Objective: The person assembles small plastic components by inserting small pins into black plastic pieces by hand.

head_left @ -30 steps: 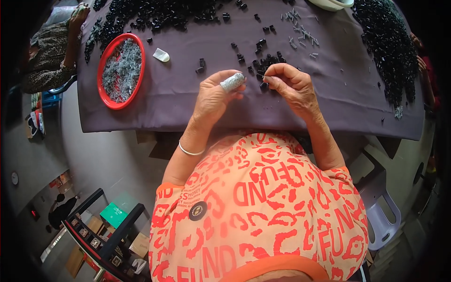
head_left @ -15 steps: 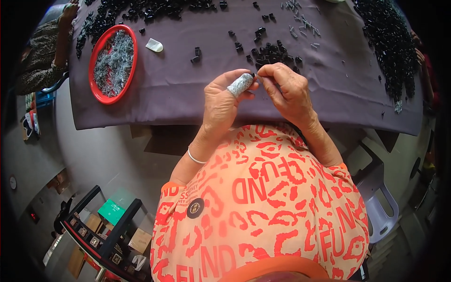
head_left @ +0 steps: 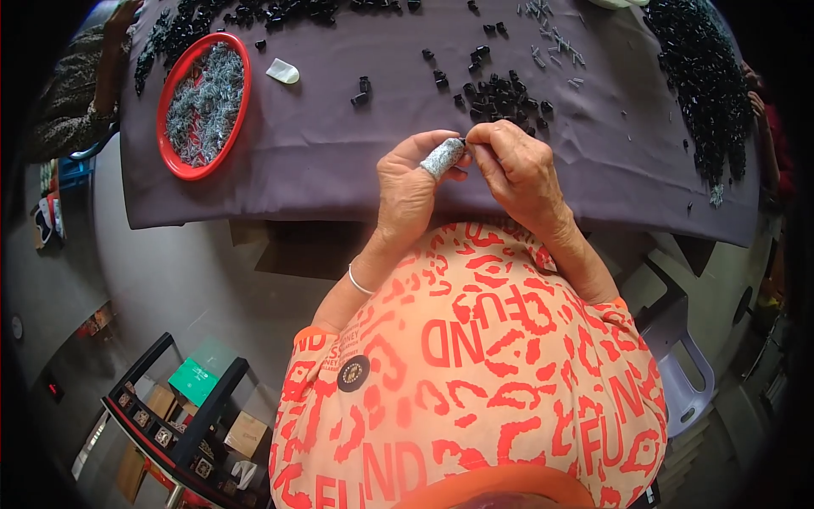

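Observation:
Over the front of the cloth-covered table (head_left: 305,182), my two hands meet at the fingertips. My left hand (head_left: 409,182) is closed in a pinch on a small black part (head_left: 464,144), mostly hidden by the fingers. A speckled grey wrap (head_left: 442,159) covers its thumb. My right hand (head_left: 521,170) is pinched too, its thumb and forefinger touching at the black part; whatever they hold is too small to make out. Just beyond my hands lies a small heap of black plastic parts (head_left: 500,95).
At the left stands a red oval tray (head_left: 164,146) of small metal pins (head_left: 203,106). Near it lies a white finger-shaped piece (head_left: 282,71). Loose metal pins (head_left: 555,42) are scattered farther back. A large black pile (head_left: 704,93) runs along the right, and another person's arm (head_left: 110,68) is at far left.
My left hand has shifted slightly to the right, with its wrapped thumb tilted more. The view has moved a little; both hands still pinch together.

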`<action>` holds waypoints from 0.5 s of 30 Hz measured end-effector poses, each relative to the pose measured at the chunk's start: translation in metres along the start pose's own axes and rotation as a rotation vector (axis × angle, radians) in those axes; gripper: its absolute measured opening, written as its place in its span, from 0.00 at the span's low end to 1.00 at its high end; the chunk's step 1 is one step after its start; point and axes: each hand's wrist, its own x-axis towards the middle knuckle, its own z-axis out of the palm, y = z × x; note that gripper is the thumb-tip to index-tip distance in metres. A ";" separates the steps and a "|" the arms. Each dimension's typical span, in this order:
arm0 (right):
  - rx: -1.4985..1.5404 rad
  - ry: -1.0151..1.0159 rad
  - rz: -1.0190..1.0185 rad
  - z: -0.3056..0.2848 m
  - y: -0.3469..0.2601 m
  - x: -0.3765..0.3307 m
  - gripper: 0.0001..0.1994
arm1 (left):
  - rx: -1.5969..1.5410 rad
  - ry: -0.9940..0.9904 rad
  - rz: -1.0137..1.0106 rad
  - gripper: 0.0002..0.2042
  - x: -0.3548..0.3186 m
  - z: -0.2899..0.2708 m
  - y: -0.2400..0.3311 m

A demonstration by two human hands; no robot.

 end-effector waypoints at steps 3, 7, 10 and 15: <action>0.014 -0.015 0.026 0.000 0.000 -0.002 0.06 | -0.010 -0.006 -0.003 0.08 -0.002 -0.002 -0.005; 0.249 -0.044 0.187 -0.003 -0.005 -0.001 0.05 | -0.322 -0.085 -0.046 0.07 -0.005 -0.008 -0.008; 0.232 -0.050 0.212 -0.007 -0.006 0.002 0.04 | -0.282 -0.150 -0.049 0.13 0.000 -0.016 -0.011; 0.193 -0.037 0.116 -0.001 0.000 0.000 0.04 | -0.246 -0.207 -0.060 0.20 0.003 -0.018 -0.012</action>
